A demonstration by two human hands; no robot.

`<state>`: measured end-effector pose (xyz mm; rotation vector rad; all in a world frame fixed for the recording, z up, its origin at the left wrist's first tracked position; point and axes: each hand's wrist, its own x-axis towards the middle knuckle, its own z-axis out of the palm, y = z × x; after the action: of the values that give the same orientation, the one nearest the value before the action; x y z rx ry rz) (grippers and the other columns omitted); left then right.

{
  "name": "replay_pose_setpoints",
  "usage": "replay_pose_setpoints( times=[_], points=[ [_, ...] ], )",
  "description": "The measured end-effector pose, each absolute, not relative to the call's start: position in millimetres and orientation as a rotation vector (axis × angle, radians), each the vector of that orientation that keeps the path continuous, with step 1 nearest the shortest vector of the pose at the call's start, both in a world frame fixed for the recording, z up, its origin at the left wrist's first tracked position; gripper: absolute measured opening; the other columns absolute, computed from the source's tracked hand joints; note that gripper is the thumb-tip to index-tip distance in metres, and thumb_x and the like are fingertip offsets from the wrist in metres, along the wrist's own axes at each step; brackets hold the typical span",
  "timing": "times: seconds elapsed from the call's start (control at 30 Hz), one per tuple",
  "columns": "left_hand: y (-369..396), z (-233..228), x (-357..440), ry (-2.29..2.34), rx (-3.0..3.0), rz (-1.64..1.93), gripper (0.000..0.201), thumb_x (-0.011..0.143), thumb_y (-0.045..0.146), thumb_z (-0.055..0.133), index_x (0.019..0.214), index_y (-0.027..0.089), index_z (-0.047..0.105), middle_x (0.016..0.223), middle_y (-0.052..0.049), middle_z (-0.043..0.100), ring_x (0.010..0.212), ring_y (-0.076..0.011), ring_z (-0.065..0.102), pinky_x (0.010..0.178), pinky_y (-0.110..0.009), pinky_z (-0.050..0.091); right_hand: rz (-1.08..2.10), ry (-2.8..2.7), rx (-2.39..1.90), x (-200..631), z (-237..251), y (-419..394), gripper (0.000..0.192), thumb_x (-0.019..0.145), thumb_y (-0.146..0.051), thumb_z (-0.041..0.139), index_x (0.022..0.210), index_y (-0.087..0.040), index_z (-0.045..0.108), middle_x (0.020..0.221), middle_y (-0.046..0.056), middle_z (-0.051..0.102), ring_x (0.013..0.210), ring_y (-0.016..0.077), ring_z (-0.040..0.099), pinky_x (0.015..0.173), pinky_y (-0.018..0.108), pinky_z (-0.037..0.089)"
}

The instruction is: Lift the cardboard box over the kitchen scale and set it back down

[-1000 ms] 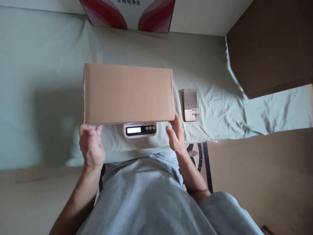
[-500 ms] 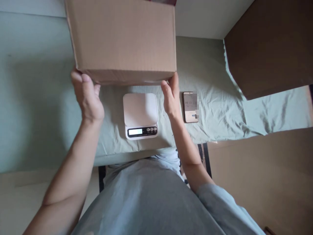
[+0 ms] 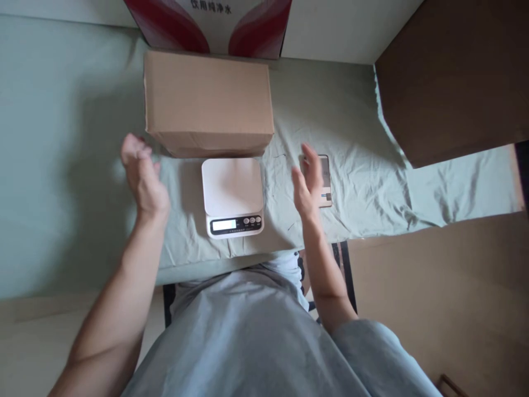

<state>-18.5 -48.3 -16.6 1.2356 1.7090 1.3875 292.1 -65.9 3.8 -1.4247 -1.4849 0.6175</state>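
Observation:
A closed brown cardboard box (image 3: 209, 99) rests on the cloth-covered table, just behind a white digital kitchen scale (image 3: 232, 187). The scale's display is lit, and no item lies on its plate. My left hand (image 3: 144, 176) is off the box, to the left of its front corner, fingers slightly curled and apart from anything. To the right of the scale, my right hand (image 3: 309, 182) hovers with thumb and fingers apart, holding nothing. It partly covers a smartphone (image 3: 326, 182) that lies on the cloth.
A red and white carton (image 3: 219, 30) with printed characters stands behind the box. At the right is a large dark brown board or box (image 3: 454, 82). The pale green cloth (image 3: 351, 121) is wrinkled; its front edge runs near my body.
The cardboard box, held up in both hands before, now sits lower on the table behind the scale. Both hands have let go; the right moved rightward. The red and white carton has come into view.

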Motion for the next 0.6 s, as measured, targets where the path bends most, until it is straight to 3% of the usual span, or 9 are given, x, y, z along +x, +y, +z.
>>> replay_pose_setpoints(
  times=[0.1,0.17,0.33,0.6],
  points=[
    [-76.6,-14.7,-24.7,1.696,1.096,1.487,0.056,0.091,0.040,0.043,0.140,0.015,0.033,0.152,-0.017,0.037,0.137,-0.0218,0.044,0.112,-0.052,0.034,0.182,-1.524,-1.639,339.2,0.2,-110.9,0.032,0.090,-0.033,0.046,0.120,-0.028,0.059,0.143,0.007,0.045,0.139,0.0275,0.040,0.115,0.058,0.032],
    [-92.7,-13.9,-26.8,1.678,1.111,1.505,0.066,0.084,0.049,0.050,0.139,0.015,0.036,0.152,-0.018,0.039,0.137,-0.0241,0.044,0.112,-0.054,0.035,0.070,-1.569,-1.753,363.6,-7.5,-131.5,0.030,0.088,-0.029,0.047,0.113,-0.025,0.062,0.143,0.008,0.043,0.142,0.0314,0.034,0.113,0.063,0.031],
    [-111.4,-14.8,-30.6,1.726,1.140,1.501,0.074,0.075,0.059,0.052,0.135,0.018,0.039,0.149,-0.018,0.042,0.136,-0.0262,0.046,0.109,-0.054,0.038,0.053,-1.647,-1.871,382.5,-26.8,-147.7,0.028,0.085,-0.024,0.048,0.106,-0.022,0.065,0.146,0.009,0.038,0.145,0.0331,0.027,0.113,0.066,0.028],
    [-117.5,-8.9,-35.5,1.703,1.130,1.555,0.072,0.074,0.056,0.055,0.134,0.019,0.041,0.148,-0.017,0.043,0.136,-0.0293,0.045,0.108,-0.058,0.035,0.093,-1.618,-1.954,382.8,-38.3,-149.8,0.029,0.084,-0.023,0.047,0.107,-0.020,0.065,0.146,0.013,0.038,0.145,0.0339,0.026,0.112,0.065,0.029]
  ],
)
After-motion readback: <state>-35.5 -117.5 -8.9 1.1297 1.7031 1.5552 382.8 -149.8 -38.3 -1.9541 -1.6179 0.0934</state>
